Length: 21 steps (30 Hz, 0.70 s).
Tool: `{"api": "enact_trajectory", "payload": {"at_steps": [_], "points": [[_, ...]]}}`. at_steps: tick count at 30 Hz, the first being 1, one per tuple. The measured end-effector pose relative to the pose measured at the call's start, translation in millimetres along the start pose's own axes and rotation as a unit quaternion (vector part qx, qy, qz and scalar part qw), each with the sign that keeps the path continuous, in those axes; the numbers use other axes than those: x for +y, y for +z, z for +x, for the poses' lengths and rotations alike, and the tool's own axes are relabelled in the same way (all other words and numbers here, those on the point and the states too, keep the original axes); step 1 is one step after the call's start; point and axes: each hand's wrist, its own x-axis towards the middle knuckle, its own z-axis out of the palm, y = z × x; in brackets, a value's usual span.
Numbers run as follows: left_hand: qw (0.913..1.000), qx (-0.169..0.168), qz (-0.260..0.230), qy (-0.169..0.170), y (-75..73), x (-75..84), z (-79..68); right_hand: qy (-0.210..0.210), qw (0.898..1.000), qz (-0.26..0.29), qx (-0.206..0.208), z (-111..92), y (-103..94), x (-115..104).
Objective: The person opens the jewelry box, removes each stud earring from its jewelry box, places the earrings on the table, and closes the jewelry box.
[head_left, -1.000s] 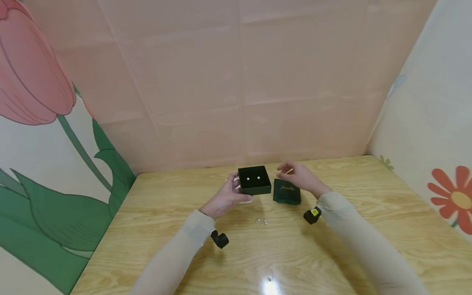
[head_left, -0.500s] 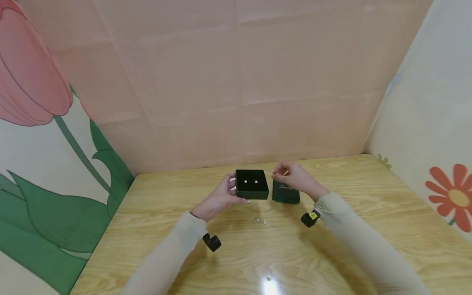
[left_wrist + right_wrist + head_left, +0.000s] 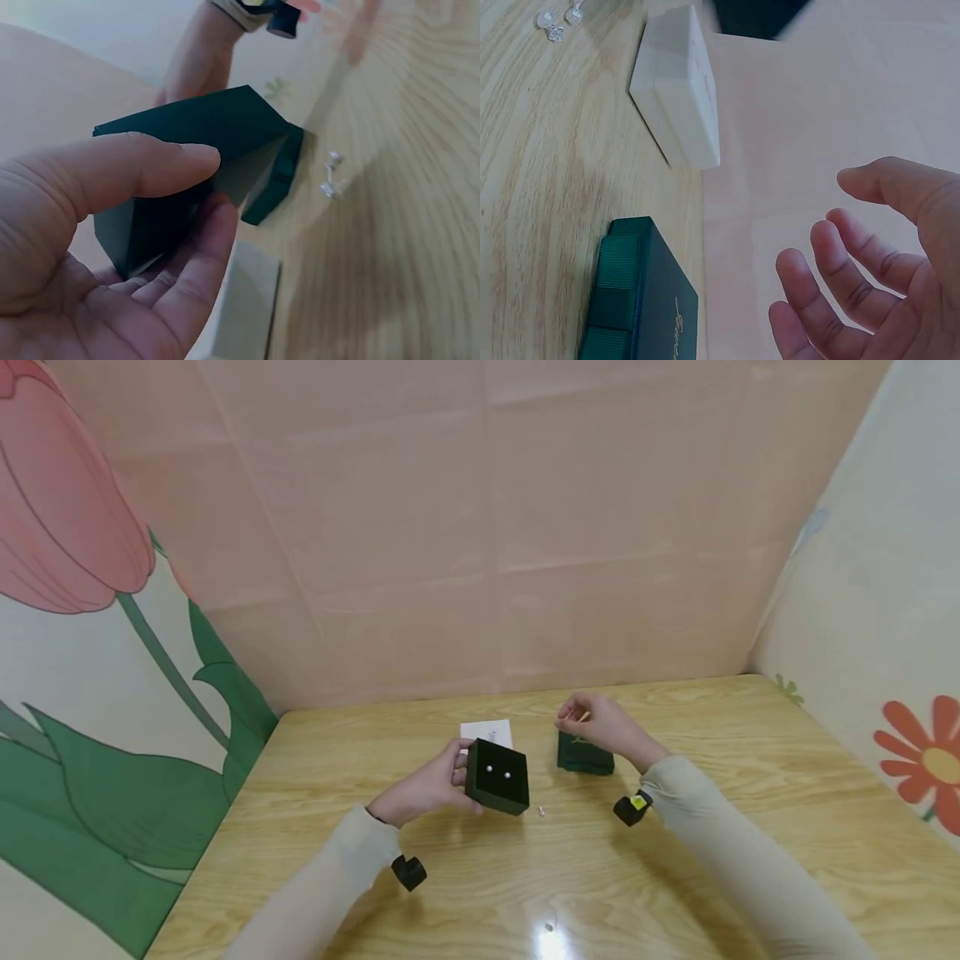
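My left hand (image 3: pixel 429 783) grips a dark green jewelry box (image 3: pixel 498 793), lidless and tilted above the table. Two pearl stud earrings (image 3: pixel 498 772) sit on its black cushion. In the left wrist view the thumb (image 3: pixel 161 166) lies along one outer wall of the box (image 3: pixel 187 124), fingers underneath. My right hand (image 3: pixel 603 722) hovers over the green lid (image 3: pixel 585 758), which bears gold lettering. The right wrist view shows those fingers (image 3: pixel 832 251) loosely bent and apart from the thumb, holding nothing; the lid (image 3: pixel 660 300) lies on the table below.
A white box (image 3: pixel 483 732) stands behind the green box, partly covered by it. Loose earrings (image 3: pixel 331 174) lie on the wooden table (image 3: pixel 360 735). Another tiny item (image 3: pixel 550 927) lies near the front. A pink backdrop (image 3: pixel 480 527) closes the far side.
My left hand has brought the green box lower and toward the left, turning it. More of the white box now shows behind. The right hand has lowered slightly over the lid.
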Motion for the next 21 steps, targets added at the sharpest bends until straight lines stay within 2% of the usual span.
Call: {"api": "enact_trajectory", "payload": {"at_steps": [5,11,21], "points": [[0.9997,-0.001,0.017,-0.018,0.4,-14.0,-3.2,0.005,1.0,0.004,-0.004,0.1,2.3,0.5],[0.9989,0.013,0.037,-0.027,1.7,-24.3,-4.4,0.005,1.0,-0.009,-0.001,-0.3,4.4,3.4],[0.9994,0.01,0.012,-0.031,3.4,-34.2,-3.0,-0.004,1.0,-0.01,0.005,-1.5,9.1,6.3]]}}
